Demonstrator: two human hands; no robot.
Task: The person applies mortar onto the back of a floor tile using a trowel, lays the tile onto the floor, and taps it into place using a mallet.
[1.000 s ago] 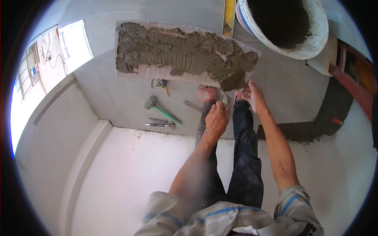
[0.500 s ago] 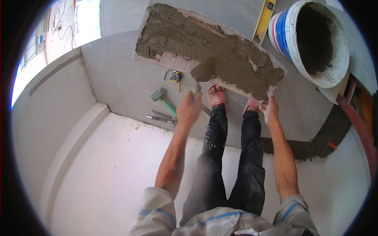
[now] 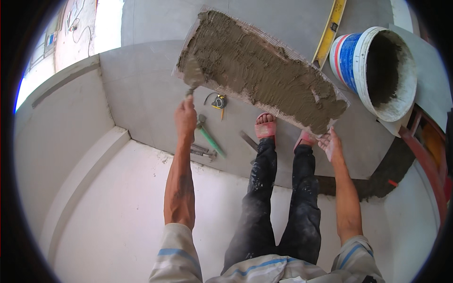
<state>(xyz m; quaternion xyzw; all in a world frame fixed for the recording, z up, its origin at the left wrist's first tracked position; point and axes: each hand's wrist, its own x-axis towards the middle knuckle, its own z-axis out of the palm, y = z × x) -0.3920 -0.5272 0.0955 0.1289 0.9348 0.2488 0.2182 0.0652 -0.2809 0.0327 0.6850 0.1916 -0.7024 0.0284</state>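
A long tile (image 3: 225, 90) with a ridged back lies tilted across the upper middle, its back thickly spread with wet grey-brown mortar (image 3: 264, 61). My left hand (image 3: 185, 119) is closed round the handle of a trowel (image 3: 192, 74), whose blade rests on the mortar at the tile's left end. At the tile's near right corner, my right hand (image 3: 331, 145) grips the edge; part of its fingers is hidden by the tile. Below the left half of the tile are a tape measure (image 3: 219, 102) and a hammer with a green handle (image 3: 212, 141).
A white and blue bucket (image 3: 373, 70) holding mortar leans at the right, beside a yellow spirit level (image 3: 329, 33). More tools (image 3: 203, 152) lie partly behind my left forearm. My feet in pink sandals (image 3: 265, 129) stand just below the tile. A low wall (image 3: 71, 108) runs along the left.
My left hand has carried the trowel leftward from the tile's lower middle to its left end. The mortar looks more evenly spread. My right hand stays at the corner.
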